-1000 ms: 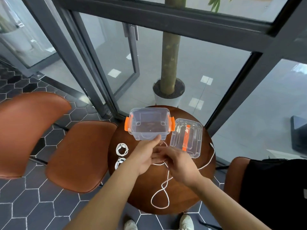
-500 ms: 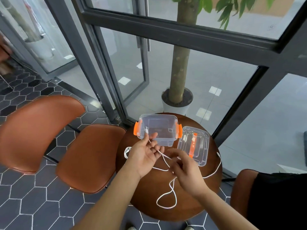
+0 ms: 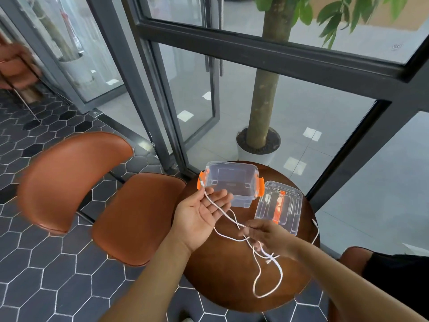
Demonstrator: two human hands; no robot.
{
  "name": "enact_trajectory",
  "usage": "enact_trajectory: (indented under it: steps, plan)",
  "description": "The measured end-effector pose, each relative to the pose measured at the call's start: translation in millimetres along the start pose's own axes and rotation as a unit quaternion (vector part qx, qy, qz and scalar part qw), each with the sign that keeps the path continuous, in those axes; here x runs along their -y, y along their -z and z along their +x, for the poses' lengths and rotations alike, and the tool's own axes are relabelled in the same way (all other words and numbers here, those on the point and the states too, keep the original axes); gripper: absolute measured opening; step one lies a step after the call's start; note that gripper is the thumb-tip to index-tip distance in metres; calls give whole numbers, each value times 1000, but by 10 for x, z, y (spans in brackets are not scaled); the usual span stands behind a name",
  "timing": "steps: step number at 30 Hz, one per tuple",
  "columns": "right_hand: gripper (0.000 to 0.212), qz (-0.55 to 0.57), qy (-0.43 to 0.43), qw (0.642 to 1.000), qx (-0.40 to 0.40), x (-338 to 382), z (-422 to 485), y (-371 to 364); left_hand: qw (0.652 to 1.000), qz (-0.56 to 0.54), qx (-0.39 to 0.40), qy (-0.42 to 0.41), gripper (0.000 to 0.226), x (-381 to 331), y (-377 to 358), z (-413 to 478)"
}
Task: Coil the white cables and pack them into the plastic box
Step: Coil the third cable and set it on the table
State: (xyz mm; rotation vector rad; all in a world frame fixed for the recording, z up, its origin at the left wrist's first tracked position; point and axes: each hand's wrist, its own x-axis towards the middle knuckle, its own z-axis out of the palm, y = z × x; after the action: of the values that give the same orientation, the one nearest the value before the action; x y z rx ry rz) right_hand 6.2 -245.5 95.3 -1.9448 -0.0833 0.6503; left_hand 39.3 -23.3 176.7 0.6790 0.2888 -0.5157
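Observation:
The clear plastic box [image 3: 246, 169] with orange latches stands open and empty at the far side of the round wooden table [image 3: 222, 275]. Its lid [image 3: 289, 211] lies to the right of it. My left hand [image 3: 202, 214] is palm up in front of the box; its thumb and forefinger pinch one end of a white cable [image 3: 267, 291], whose plug pokes up past the box's left latch. The cable crosses my palm to my right hand [image 3: 267, 238], which pinches it in its fingertips. The rest hangs in a loose loop on the table near the front edge.
Two brown leather chairs [image 3: 139, 217] stand left of the table, a third chair [image 3: 350, 256] at the right. A potted tree [image 3: 260, 145] and glass doors with dark frames are behind the table. The floor has dark hexagonal tiles.
My left hand has turned palm up and spread, with the cable end drawn toward the box's left latch. My right hand slid along the cable away from the left. The view tilted upward.

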Motion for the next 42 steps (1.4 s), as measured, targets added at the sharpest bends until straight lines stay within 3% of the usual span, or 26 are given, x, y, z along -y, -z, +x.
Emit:
enact_trajectory:
  steps: [4, 7, 9, 13, 20, 27, 29, 31, 36, 42]
  plan:
    - [52, -97, -73, 992, 22, 49, 90, 174, 996, 85, 24, 12, 25, -39, 13, -68]
    - [43, -108, -77, 991, -33, 371, 188, 226, 965, 256, 45, 35, 30, -63, 2, -123]
    - [35, -53, -55, 993, -87, 641, 235, 228, 939, 335, 55, 55, 32, -70, -14, -161]
    - [27, 6, -10, 993, -122, 1066, 228, 156, 928, 366, 40, 58, 34, -59, 24, -161]
    - [4, 24, 50, 985, -161, 1207, 154, -175, 965, 260, -39, 5, 36, 128, 153, -99]
    - [16, -16, 82, 985, -152, 1179, 3, -457, 994, 55, -85, -35, 35, 149, 70, -170]
    - [11, -82, 88, 979, -164, 1109, -45, -528, 993, -22, -93, -70, 33, 83, 90, -149]
    - [7, -75, 100, 978, -164, 1015, -102, -580, 988, -69, -93, -98, 30, -14, 106, -131]
    - [16, 45, 124, 987, -95, 795, -182, -543, 989, -26, -82, -120, 29, -154, 129, -201]
    - [29, 76, 37, 996, 2, 422, -133, -431, 991, -10, -59, -120, 32, -247, 125, -298]
